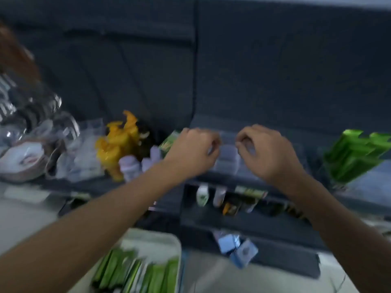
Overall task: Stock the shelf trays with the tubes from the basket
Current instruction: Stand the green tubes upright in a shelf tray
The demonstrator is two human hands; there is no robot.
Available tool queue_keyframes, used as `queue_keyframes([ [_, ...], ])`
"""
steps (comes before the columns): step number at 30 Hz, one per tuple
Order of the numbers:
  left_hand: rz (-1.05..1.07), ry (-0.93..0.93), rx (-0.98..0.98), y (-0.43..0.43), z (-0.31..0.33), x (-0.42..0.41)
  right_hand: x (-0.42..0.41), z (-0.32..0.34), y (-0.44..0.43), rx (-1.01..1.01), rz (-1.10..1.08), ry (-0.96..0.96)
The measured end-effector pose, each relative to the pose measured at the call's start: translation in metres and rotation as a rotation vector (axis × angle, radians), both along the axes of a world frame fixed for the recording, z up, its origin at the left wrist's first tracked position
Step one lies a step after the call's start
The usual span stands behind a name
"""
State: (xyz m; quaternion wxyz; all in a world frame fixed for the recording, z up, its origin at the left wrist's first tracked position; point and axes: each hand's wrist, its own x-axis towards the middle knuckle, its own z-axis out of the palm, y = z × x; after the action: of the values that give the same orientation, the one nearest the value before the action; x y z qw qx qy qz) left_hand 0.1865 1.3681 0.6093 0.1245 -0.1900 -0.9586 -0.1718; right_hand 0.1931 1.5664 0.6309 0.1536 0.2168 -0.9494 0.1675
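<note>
Head view, heavily motion-blurred: both of my forearms reach over the front edge of the shelf (275,252) toward a clear tray (227,159) standing on its upper level, near the middle.

1. Hand state. My left hand (192,151) sits at the tray's left side and my right hand (266,153) at its right side. The fingers of both are curled downward, with the fingertips close against the tray walls. I cannot tell through the blur whether either hand actually grips the tray or only hovers beside it. Neither hand carries a tube.

2. Task items. The green tubes (152,273) lie flat in the basket (154,234), below the shelf's front edge and under my left forearm. More green packs (355,157) stand toward the right edge of the shelf.

3. Step in hand. I judge this to be tray preparation: seating or squaring the clear tray before loading it. No tube appears inside it, though the blur leaves that uncertain.

4. Next move. With the tray set, one hand must drop to the basket, pinch a tube along its length, and carry it up. The tray looks light, so the other hand should steady it during insertion.
</note>
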Motion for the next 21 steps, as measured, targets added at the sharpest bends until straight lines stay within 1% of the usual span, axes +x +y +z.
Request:
queue_keyframes([
  [2, 0.009, -0.075, 0.003, -0.049, -0.032, 0.023, 0.022, -0.031, -0.049, -0.056, 0.045, -0.024],
  [5, 0.010, -0.200, 0.003, -0.108, -0.094, 0.055, 0.055, -0.090, -0.113, -0.060, 0.061, -0.078],
  [10, 0.097, -0.510, 0.001, -0.168, -0.218, 0.105, 0.093, -0.204, -0.194, -0.024, 0.047, -0.355],
  [13, 0.150, -0.665, -0.001, -0.192, -0.303, 0.125, 0.107, -0.285, -0.222, 0.028, 0.037, -0.497],
  [16, 0.181, -0.780, -0.039, -0.209, -0.385, 0.138, 0.118, -0.369, -0.236, 0.126, 0.017, -0.586],
  [19, 0.188, -0.850, -0.092, -0.214, -0.451, 0.145, 0.126, -0.442, -0.244, 0.201, -0.024, -0.706],
  [21, 0.175, -0.865, -0.142, -0.215, -0.485, 0.147, 0.131, -0.483, -0.246, 0.234, -0.067, -0.772],
])
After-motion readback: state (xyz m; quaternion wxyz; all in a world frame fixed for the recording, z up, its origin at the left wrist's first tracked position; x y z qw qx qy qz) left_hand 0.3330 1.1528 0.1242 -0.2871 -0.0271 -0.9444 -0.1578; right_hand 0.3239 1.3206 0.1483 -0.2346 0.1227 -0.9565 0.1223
